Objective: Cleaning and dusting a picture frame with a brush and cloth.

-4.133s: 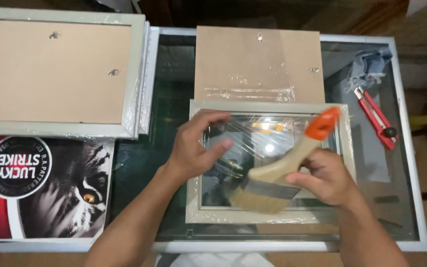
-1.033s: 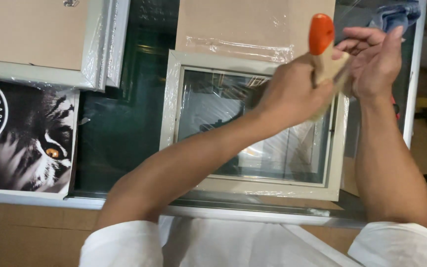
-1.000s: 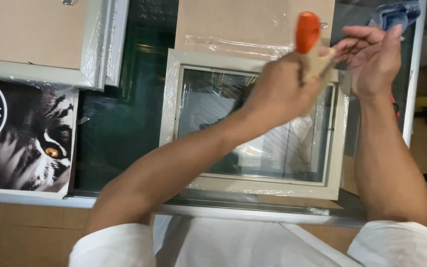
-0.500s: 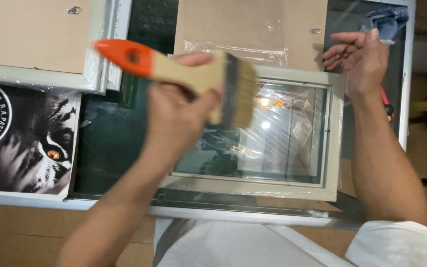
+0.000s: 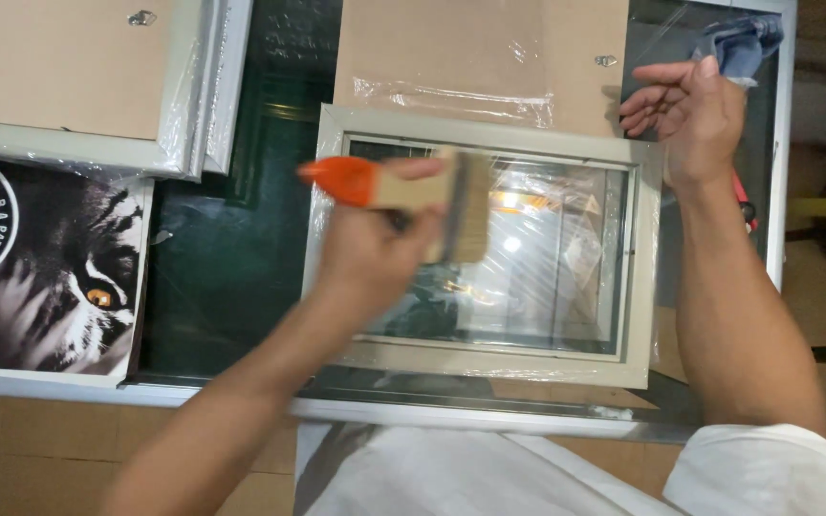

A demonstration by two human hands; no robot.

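My left hand (image 5: 370, 253) grips a wide paintbrush (image 5: 403, 186) with an orange handle end and pale bristles, held over the left part of a pale picture frame (image 5: 642, 277). The frame lies flat on the table and its glass (image 5: 537, 258) is covered by wrinkled clear plastic film. My right hand (image 5: 685, 105) hovers empty above the frame's upper right corner, fingers apart and curled. A brown backing board (image 5: 480, 53) lies just beyond the frame.
A larger frame (image 5: 78, 76) lies face down at the upper left, above a poster (image 5: 45, 268) of an animal face. A red utility knife (image 5: 746, 205) and a blue cloth (image 5: 743, 43) sit by my right hand. The green table surface (image 5: 231, 258) shows between them.
The paintbrush has gone from my right hand to my left, which swung it leftward and down over the frame. My right hand let go and stays raised at the upper right.
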